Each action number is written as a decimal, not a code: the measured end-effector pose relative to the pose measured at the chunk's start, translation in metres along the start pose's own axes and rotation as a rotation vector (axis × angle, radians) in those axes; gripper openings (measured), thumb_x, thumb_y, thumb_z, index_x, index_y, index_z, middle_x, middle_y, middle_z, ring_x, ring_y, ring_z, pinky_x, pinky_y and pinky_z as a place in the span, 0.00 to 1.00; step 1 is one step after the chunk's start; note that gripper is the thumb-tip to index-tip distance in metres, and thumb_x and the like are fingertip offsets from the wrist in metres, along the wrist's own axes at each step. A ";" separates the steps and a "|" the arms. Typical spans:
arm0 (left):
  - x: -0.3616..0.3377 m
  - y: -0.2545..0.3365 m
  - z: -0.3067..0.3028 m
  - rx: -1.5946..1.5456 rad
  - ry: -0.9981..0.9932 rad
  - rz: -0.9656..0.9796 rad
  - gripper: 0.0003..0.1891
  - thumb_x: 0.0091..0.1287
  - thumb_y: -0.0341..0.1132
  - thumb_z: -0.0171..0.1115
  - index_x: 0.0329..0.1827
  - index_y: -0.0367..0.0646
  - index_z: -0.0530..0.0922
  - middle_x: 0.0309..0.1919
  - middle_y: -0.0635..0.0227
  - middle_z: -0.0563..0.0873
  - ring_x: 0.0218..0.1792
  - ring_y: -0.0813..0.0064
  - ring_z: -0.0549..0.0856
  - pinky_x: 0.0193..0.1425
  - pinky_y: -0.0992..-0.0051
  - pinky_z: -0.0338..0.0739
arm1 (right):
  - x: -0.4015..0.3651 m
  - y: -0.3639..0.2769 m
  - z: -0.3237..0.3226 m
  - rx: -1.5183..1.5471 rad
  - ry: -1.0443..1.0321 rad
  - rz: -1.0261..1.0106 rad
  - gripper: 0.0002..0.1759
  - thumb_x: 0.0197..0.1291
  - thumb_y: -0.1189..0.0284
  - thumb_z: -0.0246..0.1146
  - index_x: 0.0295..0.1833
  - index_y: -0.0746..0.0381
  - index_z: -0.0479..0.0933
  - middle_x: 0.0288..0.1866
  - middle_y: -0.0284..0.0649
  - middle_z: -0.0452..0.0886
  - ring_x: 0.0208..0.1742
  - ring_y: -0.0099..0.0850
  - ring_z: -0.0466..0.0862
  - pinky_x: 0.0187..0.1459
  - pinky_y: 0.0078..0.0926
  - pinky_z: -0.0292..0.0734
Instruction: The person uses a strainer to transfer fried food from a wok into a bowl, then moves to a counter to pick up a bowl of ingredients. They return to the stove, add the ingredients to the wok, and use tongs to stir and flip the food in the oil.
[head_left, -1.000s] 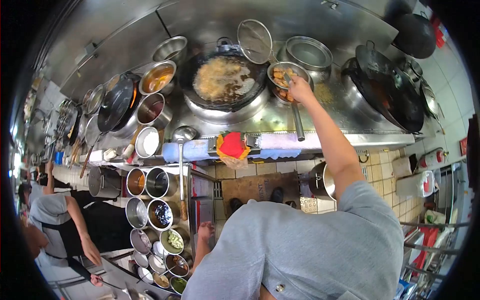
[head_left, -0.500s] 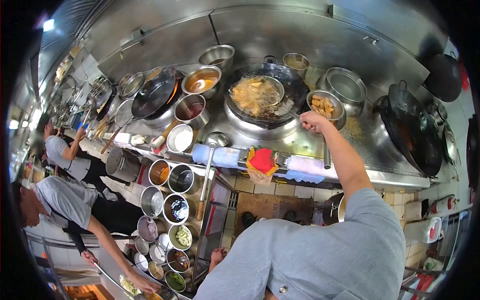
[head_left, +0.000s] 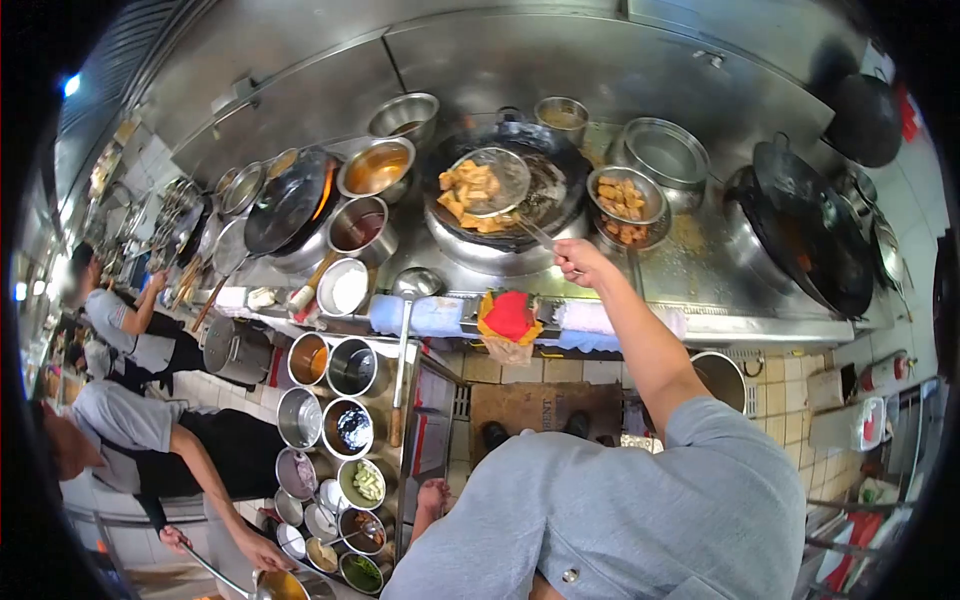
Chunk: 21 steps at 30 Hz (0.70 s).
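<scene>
While gripped by right hand (head_left: 580, 262), skimmer (head_left: 508, 172) slanting up-left, basket end over wok (head_left: 562, 188).

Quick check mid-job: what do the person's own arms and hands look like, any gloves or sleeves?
Both hands are bare: no gloves or watch show on the right hand or the left hand. The right arm is uncovered up to a short grey sleeve.

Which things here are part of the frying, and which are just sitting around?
In use: right hand, strainer, fried pieces, centre wok, bowl of fried pieces.
Lying about: ladle, red cloth, dark wok at right, seasoning pots.
</scene>
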<state>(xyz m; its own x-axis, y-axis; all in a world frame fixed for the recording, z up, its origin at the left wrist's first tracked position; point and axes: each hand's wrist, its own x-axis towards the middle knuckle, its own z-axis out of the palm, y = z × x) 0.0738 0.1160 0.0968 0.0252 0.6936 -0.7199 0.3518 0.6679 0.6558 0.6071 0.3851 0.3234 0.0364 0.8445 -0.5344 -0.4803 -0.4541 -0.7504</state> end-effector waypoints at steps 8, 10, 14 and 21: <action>0.056 0.020 0.004 -0.054 -0.128 0.013 0.11 0.65 0.44 0.53 0.35 0.46 0.72 0.20 0.72 0.74 0.19 0.78 0.74 0.18 0.77 0.66 | -0.016 0.006 -0.020 0.339 -0.126 0.031 0.03 0.64 0.72 0.50 0.43 0.54 0.67 0.19 0.28 0.66 0.11 0.13 0.58 0.11 0.12 0.47; 0.051 0.040 0.010 0.053 -0.101 0.130 0.10 0.65 0.43 0.53 0.35 0.46 0.72 0.20 0.72 0.74 0.19 0.78 0.73 0.17 0.76 0.65 | -0.036 0.001 -0.033 0.439 -0.202 0.016 0.07 0.65 0.71 0.48 0.45 0.58 0.69 0.19 0.27 0.65 0.10 0.12 0.58 0.11 0.11 0.47; 0.080 0.021 0.012 -0.098 -0.143 -0.089 0.07 0.65 0.39 0.53 0.39 0.45 0.71 0.21 0.72 0.75 0.19 0.79 0.73 0.15 0.78 0.63 | -0.096 -0.012 -0.065 0.422 -0.181 -0.163 0.10 0.66 0.70 0.47 0.46 0.61 0.71 0.18 0.26 0.65 0.11 0.10 0.59 0.12 0.09 0.49; 0.122 -0.022 -0.013 0.397 -0.288 0.320 0.12 0.64 0.44 0.51 0.35 0.45 0.76 0.26 0.65 0.80 0.23 0.68 0.77 0.23 0.71 0.70 | -0.192 -0.032 -0.125 0.113 0.415 -0.381 0.19 0.60 0.74 0.52 0.57 0.62 0.60 0.21 0.34 0.70 0.12 0.16 0.61 0.11 0.12 0.52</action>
<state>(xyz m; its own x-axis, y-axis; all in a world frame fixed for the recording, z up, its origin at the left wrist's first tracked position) 0.0568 0.1890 -0.0023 0.4220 0.7056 -0.5693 0.6072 0.2463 0.7554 0.7247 0.2017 0.4017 0.5554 0.7499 -0.3594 -0.4556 -0.0871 -0.8859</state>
